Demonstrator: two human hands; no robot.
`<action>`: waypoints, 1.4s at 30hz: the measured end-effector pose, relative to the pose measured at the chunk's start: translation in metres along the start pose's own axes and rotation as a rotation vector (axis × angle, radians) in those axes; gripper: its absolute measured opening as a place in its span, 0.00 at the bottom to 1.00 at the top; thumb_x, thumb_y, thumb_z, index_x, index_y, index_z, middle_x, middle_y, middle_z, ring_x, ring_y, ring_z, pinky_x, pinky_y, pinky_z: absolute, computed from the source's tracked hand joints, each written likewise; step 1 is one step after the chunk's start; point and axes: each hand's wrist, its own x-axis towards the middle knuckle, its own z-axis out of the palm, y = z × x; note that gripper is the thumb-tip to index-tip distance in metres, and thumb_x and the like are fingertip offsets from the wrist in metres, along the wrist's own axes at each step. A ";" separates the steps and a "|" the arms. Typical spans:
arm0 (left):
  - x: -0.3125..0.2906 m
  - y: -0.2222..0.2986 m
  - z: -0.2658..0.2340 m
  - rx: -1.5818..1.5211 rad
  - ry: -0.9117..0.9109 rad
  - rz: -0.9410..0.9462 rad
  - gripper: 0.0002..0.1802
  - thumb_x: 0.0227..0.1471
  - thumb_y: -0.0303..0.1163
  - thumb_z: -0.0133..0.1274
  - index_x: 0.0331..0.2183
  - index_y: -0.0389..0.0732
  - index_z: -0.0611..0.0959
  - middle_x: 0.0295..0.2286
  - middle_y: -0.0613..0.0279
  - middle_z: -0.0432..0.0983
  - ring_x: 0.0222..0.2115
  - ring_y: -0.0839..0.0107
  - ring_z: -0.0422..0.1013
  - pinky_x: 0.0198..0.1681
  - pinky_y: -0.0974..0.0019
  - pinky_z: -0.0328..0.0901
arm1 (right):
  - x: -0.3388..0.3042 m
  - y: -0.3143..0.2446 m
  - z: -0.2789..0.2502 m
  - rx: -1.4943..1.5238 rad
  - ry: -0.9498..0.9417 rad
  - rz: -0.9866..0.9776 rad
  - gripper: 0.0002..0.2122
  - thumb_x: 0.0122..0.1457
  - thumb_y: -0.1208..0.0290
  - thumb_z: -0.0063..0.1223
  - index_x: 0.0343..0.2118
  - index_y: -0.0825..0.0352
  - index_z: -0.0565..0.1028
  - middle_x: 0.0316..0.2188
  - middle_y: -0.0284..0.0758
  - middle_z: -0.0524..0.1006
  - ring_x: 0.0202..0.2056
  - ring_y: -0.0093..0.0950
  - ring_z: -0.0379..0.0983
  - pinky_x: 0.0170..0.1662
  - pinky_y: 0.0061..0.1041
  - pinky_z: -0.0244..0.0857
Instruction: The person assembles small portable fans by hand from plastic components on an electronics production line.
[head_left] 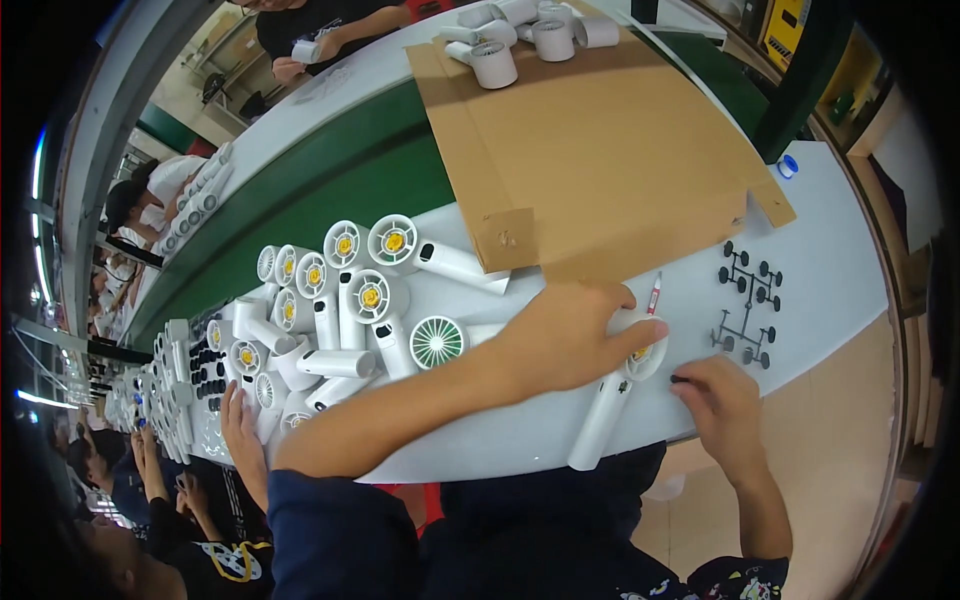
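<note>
My left hand is closed around the round head of a white handheld fan, whose handle points down toward the table's front edge. A bit of yellow shows at the centre of that head; the fingers hide much of the rest. To its right, my right hand pinches a small black round part, held apart from the fan. Near my right hand lie black plastic sprues bearing several small round parts. A thin red-and-white tube or pen sits just beyond the held fan.
Many white fans, several with yellow centres, crowd the table at left, where another person's hand rests. Flat cardboard carries white fan parts at its far end. Behind runs a green belt. A blue-and-white spool stands far right.
</note>
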 end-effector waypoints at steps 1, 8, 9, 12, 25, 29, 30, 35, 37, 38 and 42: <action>0.000 -0.009 0.012 0.057 0.174 0.137 0.25 0.49 0.47 0.53 0.34 0.30 0.79 0.25 0.45 0.74 0.27 0.54 0.71 0.33 0.60 0.65 | -0.001 0.009 0.005 -0.030 0.009 -0.054 0.09 0.42 0.83 0.59 0.30 0.69 0.76 0.25 0.35 0.72 0.26 0.31 0.68 0.29 0.26 0.63; -0.063 -0.008 0.060 0.124 0.608 0.146 0.34 0.37 0.45 0.65 0.42 0.35 0.70 0.40 0.48 0.65 0.37 0.50 0.67 0.36 0.59 0.66 | 0.000 0.006 0.007 -0.155 0.012 -0.027 0.12 0.42 0.84 0.60 0.33 0.68 0.78 0.29 0.35 0.70 0.28 0.29 0.67 0.29 0.23 0.62; -0.073 -0.010 0.069 0.051 0.634 0.059 0.34 0.37 0.45 0.66 0.41 0.35 0.71 0.40 0.47 0.65 0.37 0.51 0.67 0.36 0.60 0.66 | -0.001 0.007 0.004 -0.134 -0.001 -0.013 0.12 0.42 0.85 0.59 0.33 0.68 0.78 0.29 0.35 0.70 0.27 0.28 0.67 0.29 0.23 0.62; -0.085 -0.016 0.077 -0.024 0.531 -0.132 0.32 0.39 0.46 0.64 0.40 0.36 0.71 0.34 0.49 0.69 0.32 0.55 0.70 0.32 0.61 0.67 | 0.003 0.013 0.009 -0.070 -0.008 -0.016 0.09 0.44 0.85 0.58 0.31 0.70 0.77 0.27 0.35 0.69 0.26 0.27 0.66 0.27 0.21 0.61; -0.073 -0.025 0.077 -1.053 0.026 -0.257 0.22 0.53 0.34 0.52 0.44 0.39 0.60 0.21 0.58 0.71 0.15 0.71 0.69 0.18 0.70 0.63 | -0.002 -0.025 0.043 -0.008 0.262 -0.326 0.10 0.41 0.81 0.60 0.29 0.63 0.76 0.23 0.32 0.72 0.23 0.27 0.68 0.23 0.21 0.61; -0.067 -0.025 0.080 -1.250 0.031 -0.203 0.23 0.56 0.33 0.49 0.48 0.37 0.58 0.25 0.62 0.67 0.16 0.81 0.64 0.16 0.77 0.59 | 0.007 -0.022 0.052 -0.122 0.203 -0.410 0.12 0.41 0.77 0.64 0.31 0.63 0.75 0.25 0.33 0.70 0.21 0.28 0.67 0.22 0.23 0.59; -0.068 -0.024 0.081 -1.253 0.029 -0.200 0.23 0.56 0.33 0.49 0.48 0.37 0.58 0.25 0.62 0.67 0.16 0.81 0.64 0.16 0.77 0.59 | 0.007 -0.020 0.053 -0.126 0.202 -0.410 0.12 0.41 0.77 0.64 0.31 0.63 0.75 0.25 0.33 0.70 0.21 0.28 0.67 0.22 0.23 0.59; -0.072 -0.024 0.089 -1.225 0.104 -0.179 0.23 0.57 0.33 0.47 0.49 0.37 0.57 0.26 0.60 0.68 0.16 0.80 0.65 0.18 0.77 0.60 | 0.008 -0.022 0.059 -0.162 0.224 -0.437 0.13 0.37 0.79 0.64 0.30 0.63 0.77 0.25 0.30 0.73 0.22 0.26 0.69 0.22 0.21 0.60; -0.072 -0.023 0.089 -1.228 0.110 -0.187 0.23 0.57 0.33 0.47 0.49 0.36 0.57 0.26 0.60 0.68 0.16 0.79 0.65 0.18 0.76 0.60 | 0.011 -0.023 0.057 -0.168 0.212 -0.417 0.12 0.38 0.80 0.64 0.30 0.64 0.77 0.24 0.31 0.73 0.22 0.25 0.69 0.21 0.20 0.59; -0.071 -0.023 0.089 -1.228 0.117 -0.194 0.23 0.57 0.33 0.46 0.49 0.36 0.56 0.25 0.59 0.69 0.16 0.79 0.65 0.18 0.75 0.61 | 0.012 -0.025 0.056 -0.172 0.203 -0.398 0.12 0.39 0.80 0.64 0.29 0.65 0.78 0.24 0.31 0.73 0.21 0.23 0.69 0.20 0.19 0.58; -0.072 -0.024 0.091 -1.156 0.153 -0.193 0.23 0.57 0.34 0.46 0.49 0.36 0.56 0.24 0.58 0.69 0.16 0.77 0.66 0.18 0.73 0.61 | 0.012 -0.040 0.053 0.125 0.118 0.010 0.08 0.40 0.83 0.64 0.24 0.66 0.76 0.23 0.32 0.72 0.20 0.18 0.67 0.19 0.16 0.55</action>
